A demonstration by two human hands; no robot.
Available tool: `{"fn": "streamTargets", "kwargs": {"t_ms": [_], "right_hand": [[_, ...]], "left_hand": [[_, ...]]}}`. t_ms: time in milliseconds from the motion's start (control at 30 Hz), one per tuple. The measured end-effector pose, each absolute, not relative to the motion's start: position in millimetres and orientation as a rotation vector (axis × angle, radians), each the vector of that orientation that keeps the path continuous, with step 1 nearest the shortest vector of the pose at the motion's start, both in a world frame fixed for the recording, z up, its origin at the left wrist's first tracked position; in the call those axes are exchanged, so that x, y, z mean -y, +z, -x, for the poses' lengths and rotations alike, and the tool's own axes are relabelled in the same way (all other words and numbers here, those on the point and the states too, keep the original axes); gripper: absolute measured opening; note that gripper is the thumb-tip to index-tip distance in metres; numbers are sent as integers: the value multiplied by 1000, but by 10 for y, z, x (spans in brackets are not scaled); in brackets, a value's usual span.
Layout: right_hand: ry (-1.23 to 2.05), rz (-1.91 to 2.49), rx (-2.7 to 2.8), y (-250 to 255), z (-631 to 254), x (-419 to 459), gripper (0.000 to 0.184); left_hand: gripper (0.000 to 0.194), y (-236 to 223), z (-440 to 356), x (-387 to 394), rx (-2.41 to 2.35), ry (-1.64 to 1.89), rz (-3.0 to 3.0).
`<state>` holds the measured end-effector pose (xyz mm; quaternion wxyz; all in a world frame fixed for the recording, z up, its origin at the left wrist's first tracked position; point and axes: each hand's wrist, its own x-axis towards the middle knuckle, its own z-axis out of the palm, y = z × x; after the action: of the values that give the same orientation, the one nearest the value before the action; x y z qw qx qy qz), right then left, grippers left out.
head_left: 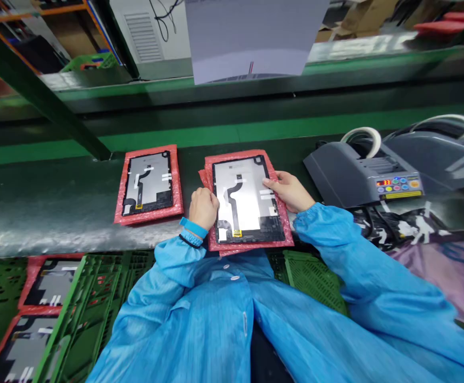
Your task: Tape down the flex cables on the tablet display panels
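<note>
crate side, far left: two panels (52, 284) with red wrap (22, 310) lie below the bench (48, 202), beside the open green crate (96, 303).
left panel: a flat dark-edged panel (149, 183) lies grey back up on a red bubble sheet (121, 213) on the bench, well apart from both hands; a black ribbon strip runs down to a yellow end.
left hand: the hand (203, 208) is at the left edge of the centre panel, fingers curled in close to the palm; whether they pinch the wrap there i cannot tell. a blue band (193, 227) and a thin black one (190, 242) circle the wrist.
centre panel: the panel (251, 199) lies back up on red bubble wrap (251, 248), between the hands at the front edge of the bench; its yellow ribbon end is nearest the person.
right hand: the hand (290, 190) grips the right side of the centre panel and its wrap, thumb over the panel, the other fingers partly hidden at the wrap's edge.
under the bench: a green basket (315, 279) shows below the right forearm.
machine, right: a grey machine (363, 173) with a lit red display and coloured buttons stands near the right hand; a second grey machine (435, 151) is just beside it.
</note>
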<state>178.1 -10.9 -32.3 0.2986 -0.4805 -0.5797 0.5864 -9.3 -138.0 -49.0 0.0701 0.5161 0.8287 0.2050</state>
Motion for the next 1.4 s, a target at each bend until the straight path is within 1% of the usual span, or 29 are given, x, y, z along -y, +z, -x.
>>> {"fn": "streamTargets", "kwargs": {"t_ms": [67,133,267,367,433,500,567,633,733,833,933,1000,1067,1133,1200,1300,1333,1400], "right_hand": [[1631,1191,1566,-292,-1693,131,39],[1575,1133,1640,-259,-1534,116,38],[1423,1035,1825,-178,-873,54,28],[1325,1003,1934,-133,-169,87,18],[1275,985,1981,-141,259,148,14],[1257,1043,2057,-193,572,212,11],[1339,1190,2152,-284,750,260,11],[1548,1310,2182,-389,825,287,14],[1829,1303,2102,-493,864,315,14],[1875,1305,2082,-427,841,345,13],[1808,1236,2153,-148,525,332,15],[1722,1075,2094,102,26,281,12],[1544,1009,1903,311,-684,228,6],[1254,1086,1658,400,-1498,212,5],[946,1249,1401,338,-2286,253,9],[621,1523,1016,51,-3205,367,19],[573,1609,931,-58,-3415,396,20],[608,1732,843,-245,-3685,414,19]], "left_hand": [[16,-434,162,1411,-2462,601,-1461],[16,-350,303,1466,-2457,630,-1359],[15,-66,839,1661,-2589,743,-1268],[16,128,1363,1843,-2796,733,-1147],[17,151,1685,1940,-2911,681,-1056],[17,67,1944,2002,-2957,581,-957],[12,-86,2123,2033,-2924,482,-875],[11,-246,2224,2049,-2876,435,-849],[19,-399,2285,2062,-2882,463,-839],[25,-437,2320,2073,-2914,503,-800],[27,-395,2333,2108,-2932,508,-807],[27,-319,2277,2134,-2964,448,-840],[29,-219,2129,2125,-3009,375,-930],[29,-132,1876,2039,-3007,423,-1173],[27,-103,1531,1867,-2843,598,-1634],[26,-202,949,1527,-2311,774,-2244],[26,-263,774,1420,-2166,789,-2348],[28,-395,503,1245,-1995,801,-2448]]}}
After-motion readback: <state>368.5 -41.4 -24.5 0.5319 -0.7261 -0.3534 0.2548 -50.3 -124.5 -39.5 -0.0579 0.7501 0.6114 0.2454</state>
